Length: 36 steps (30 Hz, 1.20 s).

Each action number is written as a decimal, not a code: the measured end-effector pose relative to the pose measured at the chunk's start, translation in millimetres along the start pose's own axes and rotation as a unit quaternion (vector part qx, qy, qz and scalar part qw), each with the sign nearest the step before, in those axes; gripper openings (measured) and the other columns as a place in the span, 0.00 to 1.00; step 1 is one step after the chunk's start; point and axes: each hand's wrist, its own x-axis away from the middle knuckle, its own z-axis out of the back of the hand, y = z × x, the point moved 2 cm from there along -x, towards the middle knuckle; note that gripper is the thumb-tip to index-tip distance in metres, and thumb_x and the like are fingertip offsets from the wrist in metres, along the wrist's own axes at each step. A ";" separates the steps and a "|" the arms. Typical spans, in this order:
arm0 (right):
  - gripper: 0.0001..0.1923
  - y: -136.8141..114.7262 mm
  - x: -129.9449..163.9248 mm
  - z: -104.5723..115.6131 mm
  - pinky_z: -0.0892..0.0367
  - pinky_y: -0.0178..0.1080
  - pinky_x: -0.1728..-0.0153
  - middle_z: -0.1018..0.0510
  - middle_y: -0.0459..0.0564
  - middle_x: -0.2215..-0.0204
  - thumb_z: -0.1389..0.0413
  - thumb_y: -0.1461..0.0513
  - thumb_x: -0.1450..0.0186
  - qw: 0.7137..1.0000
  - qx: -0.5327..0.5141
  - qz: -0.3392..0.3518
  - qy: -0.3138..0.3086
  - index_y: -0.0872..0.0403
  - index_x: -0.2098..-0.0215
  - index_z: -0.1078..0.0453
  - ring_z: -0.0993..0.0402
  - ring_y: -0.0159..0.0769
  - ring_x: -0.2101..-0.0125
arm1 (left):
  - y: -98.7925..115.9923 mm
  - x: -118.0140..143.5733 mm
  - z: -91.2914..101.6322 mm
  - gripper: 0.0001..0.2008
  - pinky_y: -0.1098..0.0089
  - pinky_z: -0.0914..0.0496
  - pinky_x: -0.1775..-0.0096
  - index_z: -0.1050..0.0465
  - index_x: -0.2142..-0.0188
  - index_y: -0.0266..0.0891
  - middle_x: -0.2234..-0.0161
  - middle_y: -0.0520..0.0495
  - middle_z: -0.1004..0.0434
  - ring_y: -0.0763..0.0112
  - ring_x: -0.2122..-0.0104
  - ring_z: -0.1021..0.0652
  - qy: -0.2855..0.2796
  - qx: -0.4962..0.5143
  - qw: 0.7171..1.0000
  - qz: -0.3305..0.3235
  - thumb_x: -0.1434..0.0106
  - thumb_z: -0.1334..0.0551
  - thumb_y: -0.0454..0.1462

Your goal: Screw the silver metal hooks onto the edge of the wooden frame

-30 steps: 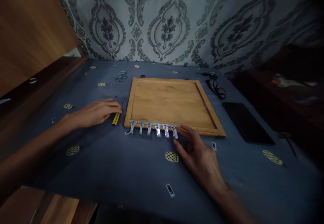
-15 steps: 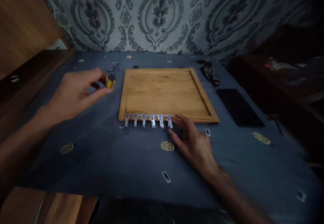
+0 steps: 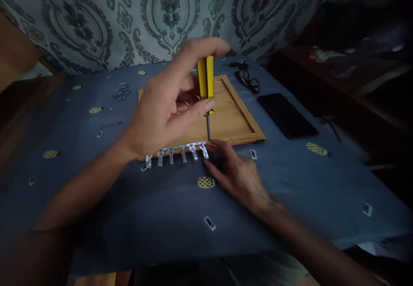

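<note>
The yellow-handled screwdriver [image 3: 205, 88] stands upright in the left hand [image 3: 167, 105], pinched between thumb and fingers, its dark shaft pointing down at the near edge of the wooden panel [image 3: 232, 120]. The tip hangs just above the rightmost piece in the row of metal brackets [image 3: 176, 153] that lines that edge. The right hand [image 3: 237, 176] lies flat on the bench [image 3: 161, 217], fingers spread loosely, fingertips touching the panel's near edge beside that last bracket.

The grip looks light and sits high on the handle, so the tip could skid off a screw head and jab the right fingertips, which lie just beside it, or gouge the wood. Pressing down may also push the panel away along the cloth if the right hand does not brace it.

Right of the panel lie a black phone [image 3: 287, 116] and, farther back, glasses [image 3: 248, 79]; small hardware [image 3: 121, 92] sits to its left. Nearer than the panel the cloth offers open room.
</note>
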 end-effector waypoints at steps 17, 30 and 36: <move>0.21 -2.3 -0.2 1.9 0.24 0.38 0.74 0.15 0.49 0.55 0.45 0.60 0.32 0.999 0.031 0.012 -0.006 0.50 0.41 0.38 0.19 0.35 0.77 | -7.1 9.3 -22.5 0.23 0.70 0.19 0.58 0.39 0.39 0.33 0.46 0.43 0.24 0.71 0.59 0.18 -0.048 -0.107 0.991 -0.072 0.33 0.42 0.28; 0.21 -3.3 0.0 2.2 0.25 0.37 0.76 0.15 0.50 0.55 0.45 0.60 0.32 0.999 0.041 0.016 -0.008 0.51 0.41 0.38 0.19 0.35 0.77 | -9.9 9.1 -26.0 0.23 0.67 0.20 0.52 0.38 0.40 0.45 0.43 0.52 0.26 0.73 0.59 0.18 -0.061 -0.081 0.994 -0.042 0.33 0.43 0.30; 0.22 -2.1 0.4 1.9 0.24 0.38 0.74 0.15 0.49 0.55 0.45 0.60 0.32 0.999 0.032 0.007 -0.006 0.50 0.40 0.38 0.20 0.35 0.78 | -13.3 9.4 -26.3 0.23 0.67 0.21 0.52 0.40 0.38 0.41 0.41 0.46 0.28 0.74 0.58 0.19 -0.071 -0.085 0.992 -0.058 0.32 0.44 0.30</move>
